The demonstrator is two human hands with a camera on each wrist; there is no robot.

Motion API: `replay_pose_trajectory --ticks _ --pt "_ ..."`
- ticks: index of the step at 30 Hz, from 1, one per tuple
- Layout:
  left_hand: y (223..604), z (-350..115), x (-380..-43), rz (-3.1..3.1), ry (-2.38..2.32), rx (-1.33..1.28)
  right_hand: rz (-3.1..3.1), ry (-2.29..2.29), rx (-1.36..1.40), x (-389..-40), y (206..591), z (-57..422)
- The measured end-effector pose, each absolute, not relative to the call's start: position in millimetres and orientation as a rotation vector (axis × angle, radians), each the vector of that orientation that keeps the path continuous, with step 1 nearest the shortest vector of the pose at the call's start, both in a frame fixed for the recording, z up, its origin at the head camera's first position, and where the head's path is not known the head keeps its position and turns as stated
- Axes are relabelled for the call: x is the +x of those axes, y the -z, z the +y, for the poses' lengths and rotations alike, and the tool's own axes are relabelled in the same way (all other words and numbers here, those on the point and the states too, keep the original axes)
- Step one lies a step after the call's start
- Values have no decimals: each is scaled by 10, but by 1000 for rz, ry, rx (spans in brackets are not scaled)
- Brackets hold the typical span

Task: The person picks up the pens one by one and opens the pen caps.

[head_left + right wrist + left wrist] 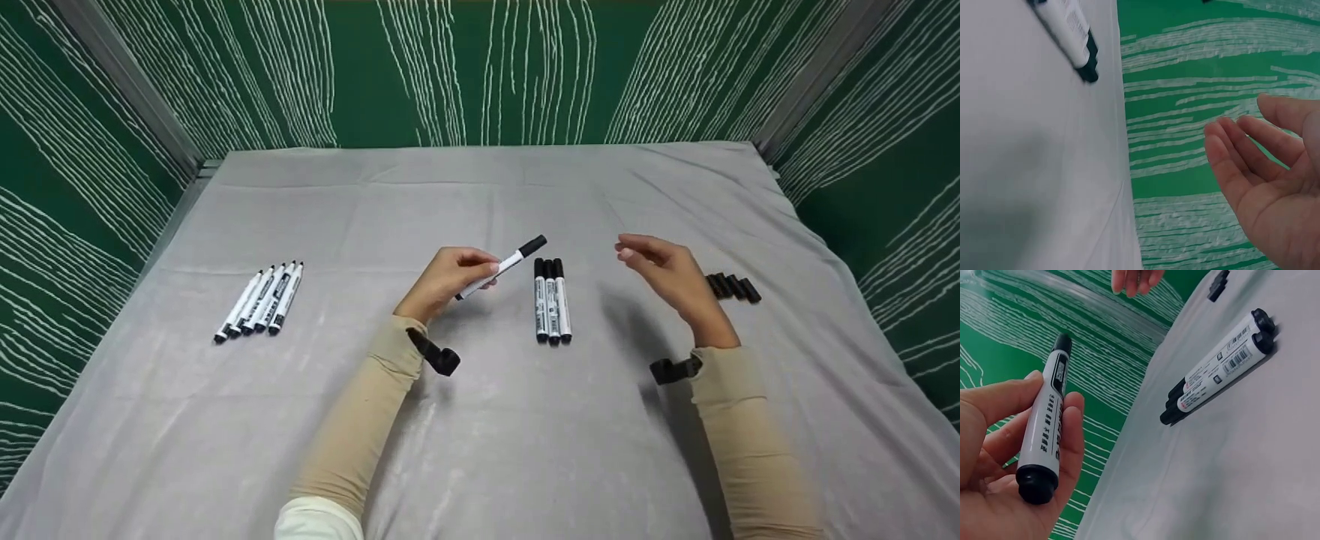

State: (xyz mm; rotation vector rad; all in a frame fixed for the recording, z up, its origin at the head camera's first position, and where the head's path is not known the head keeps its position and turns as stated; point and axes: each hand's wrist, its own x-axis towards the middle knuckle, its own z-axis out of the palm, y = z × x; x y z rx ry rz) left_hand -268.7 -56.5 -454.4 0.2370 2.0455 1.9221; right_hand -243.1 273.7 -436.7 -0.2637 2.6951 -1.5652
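Above the cloth-covered bench (525,435), the left hand (454,276) pinches a capped marker (510,262), its grip snug around the barrel. The right hand (664,271) hovers, its grip slack and parted, holding nothing. Between the hands, three capped markers (553,304) lie side by side; five uncapped markers (262,300) lie at left, black caps (733,288) at right.

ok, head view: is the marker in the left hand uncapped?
No, the marker pinched in the left hand has its black cap on.
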Motion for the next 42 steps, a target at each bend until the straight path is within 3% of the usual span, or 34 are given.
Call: replay_pose_trajectory --ticks 16,42 --pt "4306 -786 -2594 2286 -1552 612 2578 1451 -556 -2428 4235 2169" --pt "4019 -877 -2466 2455 -1267 915 2459 1354 -832 -2396 4191 1691"
